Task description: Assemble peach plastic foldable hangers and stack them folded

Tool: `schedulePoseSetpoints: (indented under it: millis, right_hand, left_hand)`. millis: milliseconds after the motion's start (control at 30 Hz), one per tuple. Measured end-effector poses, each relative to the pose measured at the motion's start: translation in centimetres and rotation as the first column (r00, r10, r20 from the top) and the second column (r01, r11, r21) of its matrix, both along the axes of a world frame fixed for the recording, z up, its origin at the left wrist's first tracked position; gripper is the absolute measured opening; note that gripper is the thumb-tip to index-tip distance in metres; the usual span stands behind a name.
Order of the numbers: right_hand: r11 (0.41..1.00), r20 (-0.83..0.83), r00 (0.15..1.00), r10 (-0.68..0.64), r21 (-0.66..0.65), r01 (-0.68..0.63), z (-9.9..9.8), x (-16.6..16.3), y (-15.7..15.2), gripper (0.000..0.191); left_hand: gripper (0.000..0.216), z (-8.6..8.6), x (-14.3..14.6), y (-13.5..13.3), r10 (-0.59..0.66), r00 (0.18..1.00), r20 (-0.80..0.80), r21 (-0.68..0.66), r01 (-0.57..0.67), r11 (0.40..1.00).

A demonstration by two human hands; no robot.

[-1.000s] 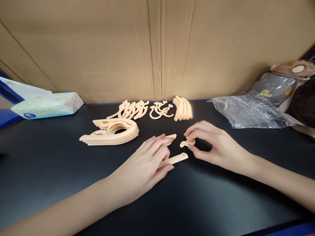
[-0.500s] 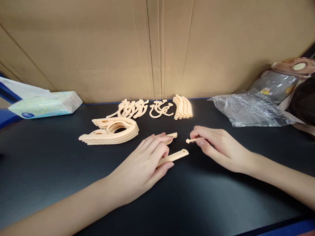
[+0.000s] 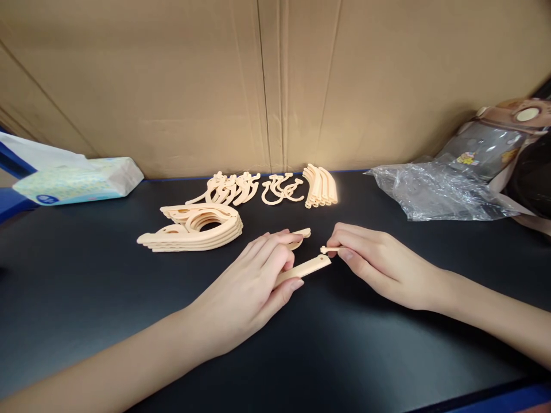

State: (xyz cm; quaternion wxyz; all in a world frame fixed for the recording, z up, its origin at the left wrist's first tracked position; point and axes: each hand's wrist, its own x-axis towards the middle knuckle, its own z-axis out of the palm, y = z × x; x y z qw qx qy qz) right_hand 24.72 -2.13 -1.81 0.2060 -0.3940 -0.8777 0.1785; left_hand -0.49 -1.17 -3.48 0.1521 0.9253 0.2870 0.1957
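Note:
My left hand (image 3: 253,281) grips a cream plastic hanger body (image 3: 307,268) against the black table. Two of its ends stick out past my fingers, the nearer one with a small hole; the rest lies hidden under the palm. My right hand (image 3: 379,264) pinches a small cream piece with a knobbed tip (image 3: 324,250), most of it covered by the fingers. That tip is just above the holed end; whether they touch, I cannot tell. Beyond my left hand lies a stack of similar hanger bodies (image 3: 189,238).
Along the cardboard wall (image 3: 193,86) lie a pile of cream hooks (image 3: 235,189), a few looser hooks (image 3: 282,189) and a row of curved arms (image 3: 321,186). A tissue pack (image 3: 81,180) sits at left. A clear plastic bag (image 3: 439,192) and a bottle (image 3: 482,146) are at right.
My right hand has moved slightly left with the small piece, bringing its knobbed tip close to the hanger body's holed end. My left hand has barely shifted.

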Motion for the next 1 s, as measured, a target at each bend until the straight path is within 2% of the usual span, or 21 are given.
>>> schedulePoseSetpoints:
  millis: [200,400,700,1000]
  right_hand:
    - [0.989,-0.025,1.000,-0.002,-0.146,-0.002,-0.10,0.12,0.16,0.024]
    - [0.973,-0.045,0.998,0.035,-0.226,-0.045,-0.01,0.05,0.23,0.025]
    - [0.974,-0.019,1.000,0.018,-0.224,-0.022,-0.24,-0.20,-0.17,0.025]
    - [0.974,0.013,1.000,0.021,-0.225,-0.018,0.24,-0.53,-0.47,0.023]
  left_hand:
    - [0.013,0.03,-0.01,0.10,-0.005,1.000,0.011,-0.019,0.005,1.000]
    - [0.012,0.05,0.01,0.03,-0.001,1.000,0.007,-0.008,0.001,1.000]
    - [0.015,-0.13,-0.17,0.03,-0.050,0.998,-0.033,0.097,0.053,0.994]
    - [0.017,-0.19,0.05,0.08,-0.049,0.999,-0.017,0.093,0.050,0.994]
